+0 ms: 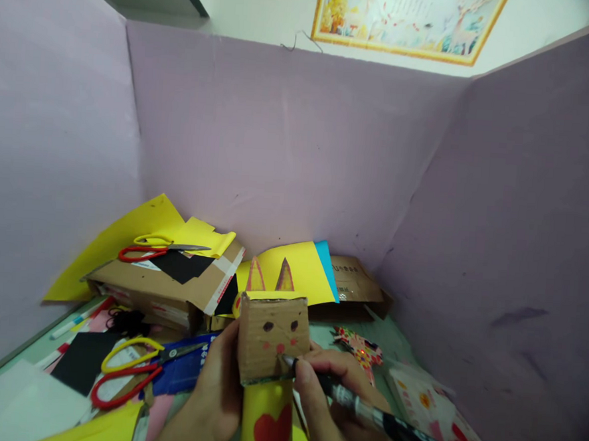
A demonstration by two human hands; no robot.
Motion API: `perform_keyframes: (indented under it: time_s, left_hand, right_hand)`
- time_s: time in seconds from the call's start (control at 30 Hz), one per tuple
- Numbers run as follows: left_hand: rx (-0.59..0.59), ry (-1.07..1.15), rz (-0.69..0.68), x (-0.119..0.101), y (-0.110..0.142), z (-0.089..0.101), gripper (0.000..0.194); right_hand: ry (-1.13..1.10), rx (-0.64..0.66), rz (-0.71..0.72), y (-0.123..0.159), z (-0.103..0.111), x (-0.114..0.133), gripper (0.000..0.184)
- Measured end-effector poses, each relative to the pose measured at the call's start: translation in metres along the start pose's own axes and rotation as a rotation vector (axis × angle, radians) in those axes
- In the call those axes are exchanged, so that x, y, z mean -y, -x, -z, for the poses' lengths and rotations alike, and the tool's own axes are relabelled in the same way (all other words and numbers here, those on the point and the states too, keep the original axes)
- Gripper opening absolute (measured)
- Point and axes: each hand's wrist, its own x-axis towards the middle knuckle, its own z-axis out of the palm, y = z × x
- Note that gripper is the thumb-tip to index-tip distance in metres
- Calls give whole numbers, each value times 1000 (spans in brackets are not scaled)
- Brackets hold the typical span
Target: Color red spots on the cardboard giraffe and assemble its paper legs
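Note:
A cardboard figure with a box head (276, 319) stands upright at the lower middle. Drawn on its face are dark eyes, a red nose and red cheek dots; two pointed ears rise behind it. Its yellow tube body (252, 417) carries a red heart (272, 432). My left hand (217, 382) is wrapped round the left side of the head. In my right hand (336, 396) is a black marker pen (362, 411), its tip at the face just below the nose. Some right-hand fingers are hidden behind the pen and head.
Yellow-and-red scissors (131, 363) lie left of my left hand, near black paper (85, 361). A cardboard box (171, 286) behind bears more scissors (158, 247). Yellow sheets (301, 267) lean at the back. A plastic-wrapped packet (427, 408) sits right. Purple panels (289, 140) enclose the table.

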Motion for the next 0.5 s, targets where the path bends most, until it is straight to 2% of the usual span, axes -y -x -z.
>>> perform_keyframes:
  time_s: [0.3, 0.4, 0.5]
  left_hand:
    - [2, -42, -68, 1, -3, 3, 30]
    - [-18, -17, -44, 2, -3, 2, 30]
    - [-21, -2, 8, 6, -6, 2, 33]
  right_hand:
    - [39, 23, -12, 3, 1, 0, 13]
    - [62, 12, -11, 3, 2, -2, 13]
    - [56, 2, 77, 2, 4, -6, 13]
